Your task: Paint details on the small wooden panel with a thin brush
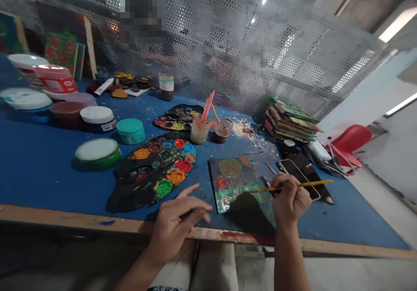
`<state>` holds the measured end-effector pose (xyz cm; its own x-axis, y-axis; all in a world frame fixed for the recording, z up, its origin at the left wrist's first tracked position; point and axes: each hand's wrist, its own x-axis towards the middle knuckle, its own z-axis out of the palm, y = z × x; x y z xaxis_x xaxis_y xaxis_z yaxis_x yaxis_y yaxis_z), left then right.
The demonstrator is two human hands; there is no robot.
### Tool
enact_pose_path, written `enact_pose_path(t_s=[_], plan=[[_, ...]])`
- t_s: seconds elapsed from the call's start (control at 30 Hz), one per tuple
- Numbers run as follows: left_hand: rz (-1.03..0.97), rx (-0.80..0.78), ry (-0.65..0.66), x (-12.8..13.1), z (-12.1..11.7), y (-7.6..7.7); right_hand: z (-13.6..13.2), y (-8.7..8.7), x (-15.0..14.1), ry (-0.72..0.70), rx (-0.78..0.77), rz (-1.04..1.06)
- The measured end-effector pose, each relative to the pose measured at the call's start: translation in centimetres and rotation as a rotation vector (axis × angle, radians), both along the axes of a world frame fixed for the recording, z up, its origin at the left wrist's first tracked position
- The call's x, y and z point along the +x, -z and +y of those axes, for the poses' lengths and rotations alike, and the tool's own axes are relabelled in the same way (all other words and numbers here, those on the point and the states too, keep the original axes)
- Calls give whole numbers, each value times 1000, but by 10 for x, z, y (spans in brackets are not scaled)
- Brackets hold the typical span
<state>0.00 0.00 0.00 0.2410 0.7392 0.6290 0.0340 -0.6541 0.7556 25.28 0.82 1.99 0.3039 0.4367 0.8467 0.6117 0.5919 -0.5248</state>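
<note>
A: Nearest us, bottom centre, the left hand hovers with its fingers curled; what's between them?
B: Something dark, maybe, but I can't tell whether they grip it. At lower right, the right hand is clamped on a yellow brush, thumb against fingers, shaft slanted low, likely so the tip meets the painted board at a shallow angle.
A: And that board lies flat, right of centre, near the table edge, probably for easy reach!
B: Just left of it, the black palette carries green, orange, red and blue paint in separate blobs, likely keeping colours apart.
A: Behind, mid-frame: a cloudy cup bearing pink sticks, beside a brown cup with a yellow stick leaning in it.
B: Farther, upper centre, a jar with dark contents!
</note>
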Motion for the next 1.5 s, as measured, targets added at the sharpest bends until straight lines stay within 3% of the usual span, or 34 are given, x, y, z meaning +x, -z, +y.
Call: enact_pose_path(t_s=[0.1, 0.23, 0.47, 0.6, 0.77, 1.0, 1.5], plan=[[12, 9, -124, 0, 1, 2, -1, -1, 0, 24, -75, -141], [22, 45, -91, 3, 2, 4, -2, -6, -3, 33, -139, -300], [128, 29, -91, 3, 2, 1, -5, -5, -3, 37, -259, -351], [166, 30, -101, 4, 2, 1, -5, -3, -1, 58, -292, -337], [183, 53, -107, 4, 2, 3, -5, 2, 1, 100, -217, -269], [164, 40, -96, 4, 3, 3, -5, 1, 0, 23, -240, -280], [184, 16, -108, 4, 1, 3, -8, 2, -1, 48, -274, -270]])
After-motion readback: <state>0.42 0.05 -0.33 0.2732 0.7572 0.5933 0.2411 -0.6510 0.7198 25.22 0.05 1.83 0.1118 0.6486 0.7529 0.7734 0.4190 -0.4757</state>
